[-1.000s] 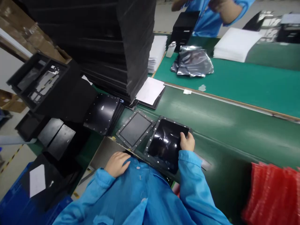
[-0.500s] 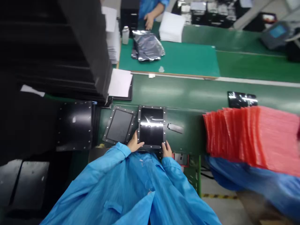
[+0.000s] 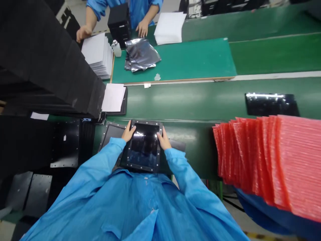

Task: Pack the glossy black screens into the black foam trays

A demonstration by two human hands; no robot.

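A glossy black panel (image 3: pixel 143 147) in a dark frame studded with small silver dots is held just above the near edge of the green conveyor belt (image 3: pixel 200 100), tilted toward me. My left hand (image 3: pixel 128 132) grips its left edge and my right hand (image 3: pixel 164 140) grips its right edge, fingers curled over the frame. A second matte framed panel (image 3: pixel 110 131) lies flat to the left, partly hidden behind my left hand and the held panel. Blue sleeves cover both my arms.
A tall stack of black trays (image 3: pixel 50 67) fills the left. Red plastic bags (image 3: pixel 271 157) are piled at right, a black sheet (image 3: pixel 272 104) behind them. Across the belt, another person's hands (image 3: pixel 142 28) rest by silver bags (image 3: pixel 140 53) and white sheets (image 3: pixel 97 53).
Both hands have slid up the sides of the glossy panel and lifted it off the belt, tilting it toward me. The view has swung right and up.
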